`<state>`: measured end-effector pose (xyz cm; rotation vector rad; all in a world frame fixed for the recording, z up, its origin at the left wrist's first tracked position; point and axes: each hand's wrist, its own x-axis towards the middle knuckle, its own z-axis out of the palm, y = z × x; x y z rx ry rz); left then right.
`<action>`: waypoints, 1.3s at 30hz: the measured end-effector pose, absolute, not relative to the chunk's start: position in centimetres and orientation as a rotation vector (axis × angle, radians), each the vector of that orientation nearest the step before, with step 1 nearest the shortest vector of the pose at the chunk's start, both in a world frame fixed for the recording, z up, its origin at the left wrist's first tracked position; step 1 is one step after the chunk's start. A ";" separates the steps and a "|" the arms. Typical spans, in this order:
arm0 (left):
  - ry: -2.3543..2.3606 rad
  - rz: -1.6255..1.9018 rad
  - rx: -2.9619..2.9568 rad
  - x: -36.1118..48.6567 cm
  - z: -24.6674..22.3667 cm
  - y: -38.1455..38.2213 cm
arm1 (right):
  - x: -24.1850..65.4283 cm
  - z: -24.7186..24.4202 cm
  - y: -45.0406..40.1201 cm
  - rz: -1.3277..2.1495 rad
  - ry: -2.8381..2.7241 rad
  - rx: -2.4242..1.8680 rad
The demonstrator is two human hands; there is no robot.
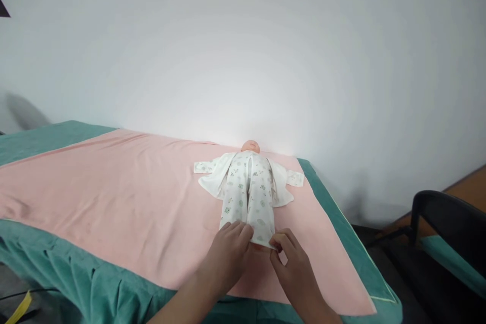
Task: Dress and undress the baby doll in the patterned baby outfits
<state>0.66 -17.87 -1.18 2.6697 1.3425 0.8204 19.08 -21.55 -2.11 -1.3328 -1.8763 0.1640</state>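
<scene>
A baby doll (250,146) lies on its back with its head toward the wall. White baby pants (260,202) with a small green print extend from its body toward me, legs side by side. Under them, a white baby jacket (283,187) is spread open, sleeves out to both sides. My left hand (231,252) is closed at the lower end of the left pant leg; its fingertips are partly hidden. With thumb and forefinger, my right hand (290,255) pinches the outer corner of the right leg's hem.
A pink blanket (125,202) lies under the doll over a teal-covered table (337,217). The wall (243,50) stands right behind. At the right is a black chair (448,217); a yellow strip (21,309) is at lower left.
</scene>
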 end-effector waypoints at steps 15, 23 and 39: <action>1.393 1.111 2.045 -4.7 -5.6 -19.2 | 18.1 -2.9 -20.9 0.095 -2.047 -1.281; 1.632 1.010 1.897 -4.0 -7.8 -16.7 | 13.6 -2.7 -18.4 -0.035 -2.154 -1.287; 1.415 0.988 1.727 -4.7 -6.3 -18.3 | 15.4 -4.1 -18.7 -0.133 -2.134 -1.032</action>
